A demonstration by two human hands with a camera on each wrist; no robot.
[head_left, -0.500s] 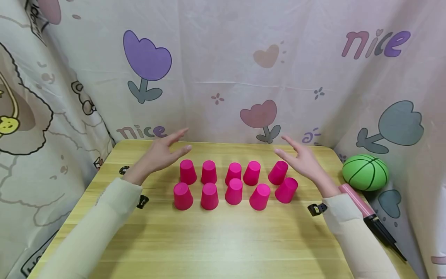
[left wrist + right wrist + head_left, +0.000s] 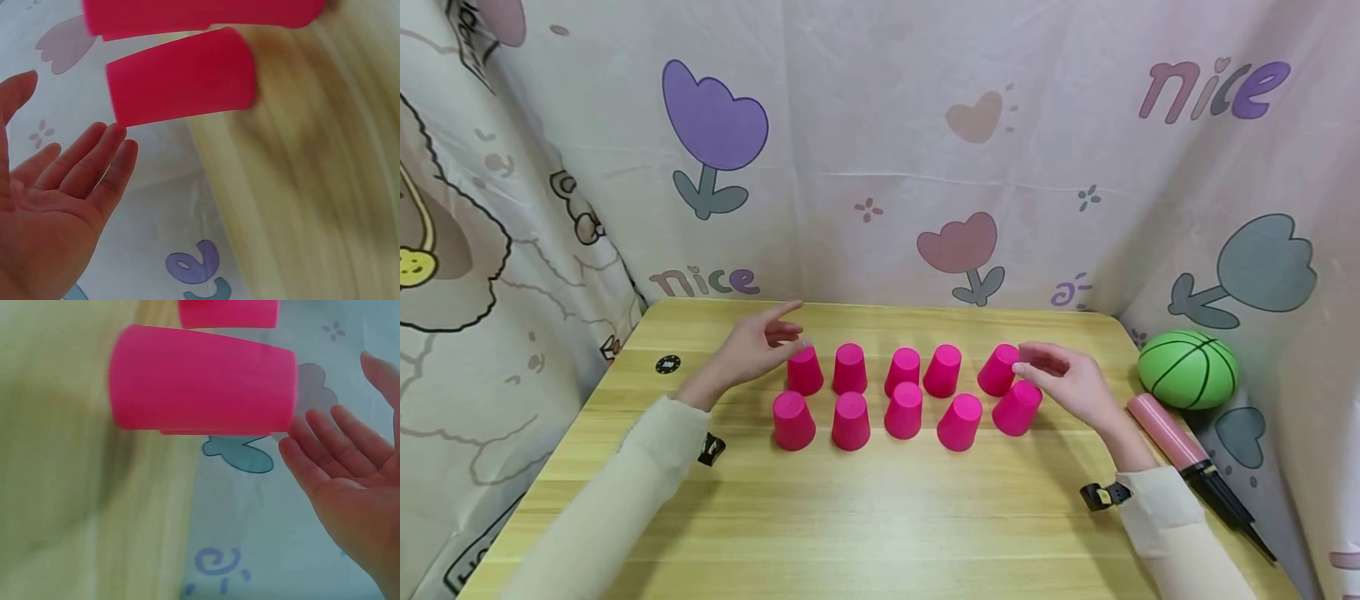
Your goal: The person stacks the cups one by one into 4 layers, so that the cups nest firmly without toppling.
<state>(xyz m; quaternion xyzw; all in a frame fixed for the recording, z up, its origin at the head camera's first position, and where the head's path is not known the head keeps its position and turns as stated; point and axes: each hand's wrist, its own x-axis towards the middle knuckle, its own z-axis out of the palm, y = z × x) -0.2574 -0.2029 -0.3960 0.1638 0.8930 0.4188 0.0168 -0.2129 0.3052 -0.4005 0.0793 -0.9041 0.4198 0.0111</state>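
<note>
**Ten pink cups [image 2: 903, 412], with a left hand [image 2: 749, 350] and a right hand [image 2: 1075, 387] at the ends**

The cups stand upside down in two rows of five, past the middle of the wooden table [image 2: 880, 517]. They are bright pink, smooth and plain, with the narrow ends up.

The left hand comes in from the left, near the left back cup [image 2: 806, 373]. Its fingers are loose and a little bent, with a wide gap to the thumb. The right hand comes in from the right, near the right back cup [image 2: 997, 372]. Its fingers are loose and bent too, well away from the thumb. Both hands hold nothing. I cannot tell if they touch a cup.

Both arms wear pale sleeves [image 2: 643, 475]. A round black chip [image 2: 667, 364] lies on the left. By the table's right edge are a green ball [image 2: 1187, 369] with black lines and a pink and black tube [image 2: 1167, 430]. Behind hangs a cloth [image 2: 850, 108] with flowers and the word "nice".
</note>
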